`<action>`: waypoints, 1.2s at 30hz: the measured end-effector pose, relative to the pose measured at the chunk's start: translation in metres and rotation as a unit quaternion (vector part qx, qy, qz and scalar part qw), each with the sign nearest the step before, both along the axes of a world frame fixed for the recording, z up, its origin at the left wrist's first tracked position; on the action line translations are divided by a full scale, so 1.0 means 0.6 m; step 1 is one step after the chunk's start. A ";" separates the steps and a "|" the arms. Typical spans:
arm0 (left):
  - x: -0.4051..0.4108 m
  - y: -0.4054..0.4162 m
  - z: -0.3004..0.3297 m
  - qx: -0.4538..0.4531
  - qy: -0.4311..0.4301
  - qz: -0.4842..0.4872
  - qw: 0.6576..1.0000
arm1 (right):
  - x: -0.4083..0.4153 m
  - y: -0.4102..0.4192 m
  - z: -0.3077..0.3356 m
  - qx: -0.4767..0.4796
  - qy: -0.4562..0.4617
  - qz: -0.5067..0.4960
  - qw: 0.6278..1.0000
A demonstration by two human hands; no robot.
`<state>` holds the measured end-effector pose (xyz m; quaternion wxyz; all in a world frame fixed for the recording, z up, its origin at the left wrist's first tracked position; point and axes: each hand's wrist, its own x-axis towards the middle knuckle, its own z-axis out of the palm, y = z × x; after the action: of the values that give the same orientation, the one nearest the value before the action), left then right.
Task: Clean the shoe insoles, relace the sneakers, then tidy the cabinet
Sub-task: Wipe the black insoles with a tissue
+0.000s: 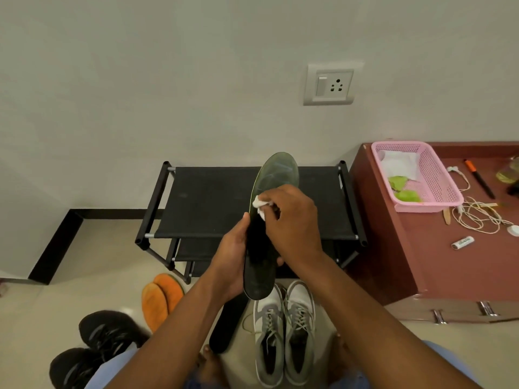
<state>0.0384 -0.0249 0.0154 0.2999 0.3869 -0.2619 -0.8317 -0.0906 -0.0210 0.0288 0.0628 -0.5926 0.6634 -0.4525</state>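
Note:
A dark insole (276,175) with a green edge stands upright in front of me. My left hand (234,259) grips its lower half from the left. My right hand (292,220) presses a small white wipe (259,204) against the middle of the insole. A second black insole (226,324) lies on the floor under my left forearm. A pair of grey and white laced sneakers (283,332) stands on the floor below my hands. Behind the insole is a black fabric shoe rack (207,203).
Two orange insoles (160,296) and a pair of black sneakers (104,335) lie at the lower left. A red-brown cabinet (393,248) at the right carries a pink basket (429,175), white cables (477,214), a pen (478,178) and a battery (462,242).

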 end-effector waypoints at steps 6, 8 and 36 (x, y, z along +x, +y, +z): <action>-0.001 0.001 -0.010 -0.017 -0.029 -0.106 0.994 | -0.050 -0.017 0.009 -0.026 -0.006 -0.077 0.997; 0.000 -0.001 -0.010 -0.019 -0.029 -0.115 0.993 | -0.051 -0.015 0.007 -0.022 -0.009 -0.071 0.997; 0.068 -0.074 0.001 0.028 0.067 0.148 0.986 | 0.053 0.059 -0.024 0.080 0.013 0.263 0.961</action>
<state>0.0794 -0.0694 0.0161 0.4256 0.3729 -0.1576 -0.8093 -0.0585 0.0146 0.0146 0.2181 -0.7454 0.5185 -0.3578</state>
